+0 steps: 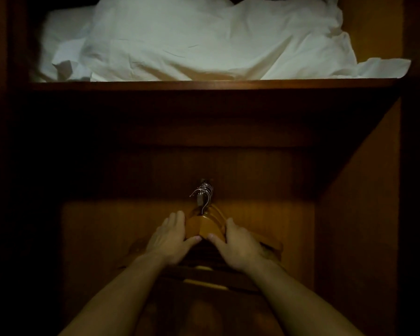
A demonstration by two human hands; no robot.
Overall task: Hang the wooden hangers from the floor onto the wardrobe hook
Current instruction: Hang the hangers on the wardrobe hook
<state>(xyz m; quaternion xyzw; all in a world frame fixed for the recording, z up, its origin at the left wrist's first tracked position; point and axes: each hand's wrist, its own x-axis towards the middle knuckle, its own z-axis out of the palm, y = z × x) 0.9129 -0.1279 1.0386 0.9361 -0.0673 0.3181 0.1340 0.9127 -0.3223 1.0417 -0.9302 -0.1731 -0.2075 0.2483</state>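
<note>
The wooden hangers [204,225] hang in a bunch by their metal tops on the hook [202,190] inside the dark wardrobe, under the shelf [204,84] with white bedding [192,40], and the left hand [171,238] and right hand [238,246] hold the bunch from each side, thumbs in front.

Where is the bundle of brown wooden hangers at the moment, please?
Head view, low centre: the brown wooden hangers sit gripped between the left hand and right hand, just below the metal wardrobe hook.
</note>
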